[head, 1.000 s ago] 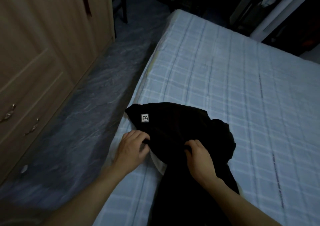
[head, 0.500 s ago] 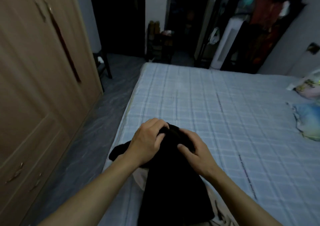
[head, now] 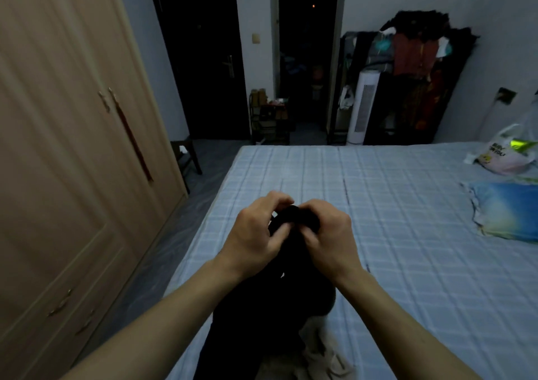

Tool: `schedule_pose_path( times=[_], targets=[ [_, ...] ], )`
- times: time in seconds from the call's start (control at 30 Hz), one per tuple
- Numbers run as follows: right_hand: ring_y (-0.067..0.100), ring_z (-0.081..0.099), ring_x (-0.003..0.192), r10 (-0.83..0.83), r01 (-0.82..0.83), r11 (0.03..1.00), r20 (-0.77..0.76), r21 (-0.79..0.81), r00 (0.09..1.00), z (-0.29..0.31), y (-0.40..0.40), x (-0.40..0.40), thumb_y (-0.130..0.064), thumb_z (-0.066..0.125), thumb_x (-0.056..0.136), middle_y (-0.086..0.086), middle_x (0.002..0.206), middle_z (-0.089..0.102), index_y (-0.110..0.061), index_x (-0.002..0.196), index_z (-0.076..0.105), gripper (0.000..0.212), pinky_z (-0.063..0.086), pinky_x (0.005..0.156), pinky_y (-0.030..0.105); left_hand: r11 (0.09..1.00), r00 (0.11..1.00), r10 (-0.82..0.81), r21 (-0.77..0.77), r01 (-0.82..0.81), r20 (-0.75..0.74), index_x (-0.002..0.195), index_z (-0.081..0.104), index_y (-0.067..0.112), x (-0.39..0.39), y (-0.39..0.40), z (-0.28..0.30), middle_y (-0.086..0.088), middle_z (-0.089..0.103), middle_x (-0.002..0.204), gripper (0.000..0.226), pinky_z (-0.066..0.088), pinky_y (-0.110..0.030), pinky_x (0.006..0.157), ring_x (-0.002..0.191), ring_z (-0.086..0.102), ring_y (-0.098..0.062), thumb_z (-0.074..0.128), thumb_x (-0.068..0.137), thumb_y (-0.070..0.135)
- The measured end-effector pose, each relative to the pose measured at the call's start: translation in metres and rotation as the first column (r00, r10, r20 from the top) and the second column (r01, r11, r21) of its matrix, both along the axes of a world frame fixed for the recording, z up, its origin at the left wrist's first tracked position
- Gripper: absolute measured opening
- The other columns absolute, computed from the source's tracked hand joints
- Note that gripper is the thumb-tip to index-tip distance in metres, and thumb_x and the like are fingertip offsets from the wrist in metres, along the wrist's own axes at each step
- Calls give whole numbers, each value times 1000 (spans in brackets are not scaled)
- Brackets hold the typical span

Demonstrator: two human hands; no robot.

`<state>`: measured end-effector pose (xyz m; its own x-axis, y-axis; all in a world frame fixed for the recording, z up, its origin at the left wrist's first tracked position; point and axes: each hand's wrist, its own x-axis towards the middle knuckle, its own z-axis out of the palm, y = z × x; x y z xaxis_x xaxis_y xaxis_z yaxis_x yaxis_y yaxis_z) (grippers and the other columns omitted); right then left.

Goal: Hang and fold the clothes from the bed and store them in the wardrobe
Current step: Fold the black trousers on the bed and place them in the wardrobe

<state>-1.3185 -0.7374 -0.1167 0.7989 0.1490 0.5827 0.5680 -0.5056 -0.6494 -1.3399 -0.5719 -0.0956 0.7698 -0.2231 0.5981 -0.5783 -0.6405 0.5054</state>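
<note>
Above the near edge of the bed, which is covered by a pale blue checked sheet, both hands are raised together. The left hand and the right hand each pinch the top of a black fabric garment with curled fingers, knuckles nearly touching. The garment hangs from this grip down toward the lower frame, its lower part lying on the sheet beside a pale cloth. At left stands the light wooden wardrobe, doors closed, separated from the bed by a strip of dark floor. On the far right of the bed lie a blue pillow and, beyond it, a white plastic bag. A white tower fan stands against the back wall.
</note>
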Motion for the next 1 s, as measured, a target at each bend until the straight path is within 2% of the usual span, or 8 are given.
schedule_pose_path(
  times=[0.07,0.23,0.4,0.5,0.57,0.77,0.87,1.0],
  targets=[
    [5,58,72,-42,43,999,-14,32,999,5,-20,-9,-10,68,80,-11,76,62,-19,84,66,10,43,65,19,996,998,42,76,-39,-44,122,56,19,-15,-12,-2,8,63,113,46,48,-25,86,101,59,-8,75,81,29],
    [6,60,70,-121,123,981,-22,148,992,28,-52,-26,-21,71,84,-12,70,61,-27,77,62,12,42,61,16,931,918,263,329,-160,-297,136,41,27,-49,-24,-15,7,53,127,76,44,-37,98,115,50,-16,72,71,53],
    [5,62,72,-155,149,975,23,167,988,60,-67,-58,-20,73,84,-12,73,64,-28,81,65,11,46,63,18,884,892,346,419,-207,-290,127,45,26,-72,-6,-17,3,61,112,51,46,-40,87,106,58,-24,64,80,33],
    [4,66,73,-178,166,965,42,203,983,78,-79,-85,-16,75,83,-12,76,69,-24,86,69,10,51,65,18,908,872,320,383,-170,-371,99,51,24,-84,12,-7,2,64,94,26,50,-40,73,91,63,-25,63,81,38],
    [3,66,70,-195,183,965,46,190,980,88,-84,-101,-15,75,83,-11,74,69,-23,85,70,10,49,62,16,888,894,314,432,-158,-319,86,48,26,-91,20,-1,4,61,92,21,48,-37,69,89,63,-23,61,80,41],
    [5,63,65,-324,313,933,31,180,946,111,-98,-143,-15,76,83,-8,69,67,-23,79,67,12,49,60,24,793,932,330,580,-188,-148,94,46,29,-110,35,24,3,59,100,20,47,-34,69,93,61,-24,58,77,31],
    [11,67,72,-380,371,913,24,170,925,115,-111,-170,-13,76,82,-6,76,71,-20,84,70,10,54,67,31,808,955,281,560,-183,-93,100,50,27,-118,37,33,0,61,101,21,48,-34,70,95,62,-27,58,81,31],
    [28,72,87,-418,417,889,-37,189,908,117,-144,-208,-9,75,83,7,91,75,-11,98,73,15,56,82,53,950,981,131,302,-83,-142,94,61,28,-127,33,47,1,67,92,19,52,-38,72,88,63,-28,66,76,27]
  ],
)
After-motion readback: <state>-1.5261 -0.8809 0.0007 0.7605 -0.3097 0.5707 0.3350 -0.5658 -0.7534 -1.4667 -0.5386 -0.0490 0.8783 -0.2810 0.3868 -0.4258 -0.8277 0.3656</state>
